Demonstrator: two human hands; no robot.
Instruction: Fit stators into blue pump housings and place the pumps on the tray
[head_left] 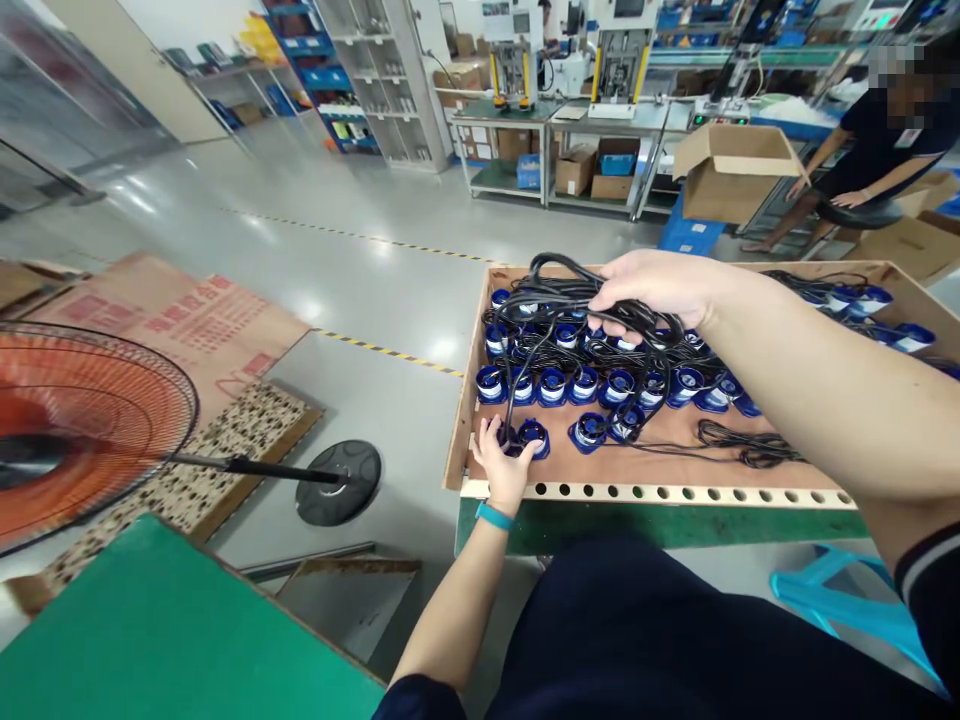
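A worker's right hand (649,285) clutches a black cable bundle (562,297) above the wooden tray (652,470); the left hand (504,465) grasps a blue unit (508,437) inside its near-left corner. Dangling cable could snag neighbouring units (553,386).

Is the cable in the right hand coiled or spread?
Coiled: the cable shows overlapping loops in the right hand, with a length running down toward the left hand.

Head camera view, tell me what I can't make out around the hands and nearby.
All in the head view:
Front-left blue part: partly covered by the left hand.
Cable bundle: its gripped stretch is hidden by the right hand.
White labels: any print is too small to read.
Fan: cut off by the left edge, blades blurred.
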